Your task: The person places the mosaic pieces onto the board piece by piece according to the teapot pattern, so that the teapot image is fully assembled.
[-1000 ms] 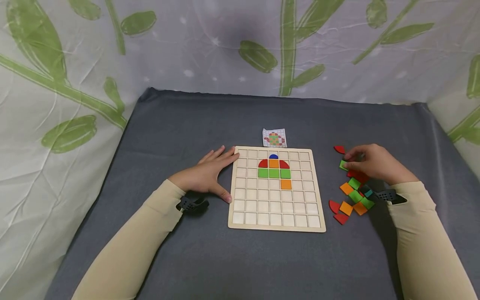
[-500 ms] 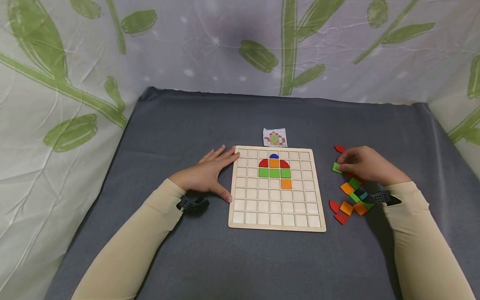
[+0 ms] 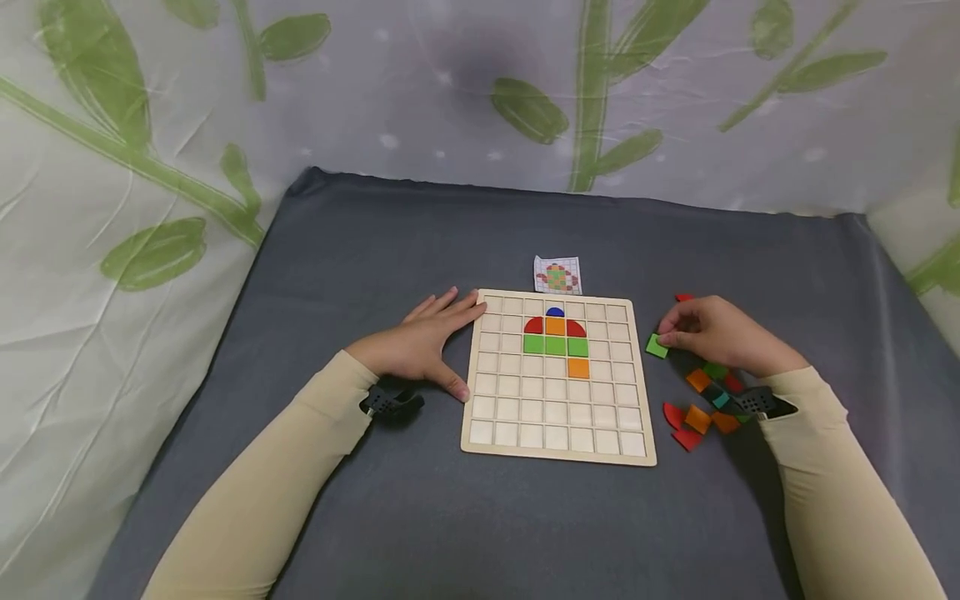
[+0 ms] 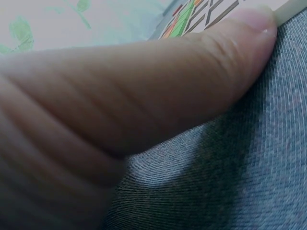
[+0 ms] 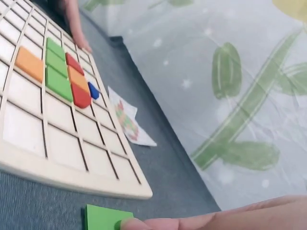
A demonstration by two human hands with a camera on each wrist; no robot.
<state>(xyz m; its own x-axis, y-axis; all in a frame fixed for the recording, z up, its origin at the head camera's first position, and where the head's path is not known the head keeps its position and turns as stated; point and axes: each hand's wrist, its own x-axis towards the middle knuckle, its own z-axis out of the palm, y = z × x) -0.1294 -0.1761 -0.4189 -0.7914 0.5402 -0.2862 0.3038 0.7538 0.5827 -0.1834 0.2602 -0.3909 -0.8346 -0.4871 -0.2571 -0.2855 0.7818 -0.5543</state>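
A wooden grid board (image 3: pixel 517 412) lies mid-table. In its upper cells sit a blue half-round tile (image 3: pixel 555 312), two red quarter-round tiles, orange squares and a row of green squares (image 3: pixel 555 345). My left hand (image 3: pixel 416 343) spreads its fingers along the board's left side, with fingertips at the upper corner and thumb (image 4: pixel 240 43) against the edge. To the right of the board, my right hand (image 3: pixel 723 335) pinches a green square tile (image 3: pixel 657 346) between thumb and fingers. The right wrist view shows this green tile (image 5: pixel 105 218) close by the board's rim.
A small paper card (image 3: pixel 557 275) with a coloured grid pattern lies against the board's far edge. Loose red, orange and green tiles (image 3: pixel 697 418) are scattered right of the board, partly hidden under the right wrist. A patterned cloth (image 3: pixel 450 100) hangs behind the grey-covered table.
My right hand has moved left, carrying the green tile away from the loose pieces toward the board. My left hand stays at the board's side. The head view has shifted slightly.
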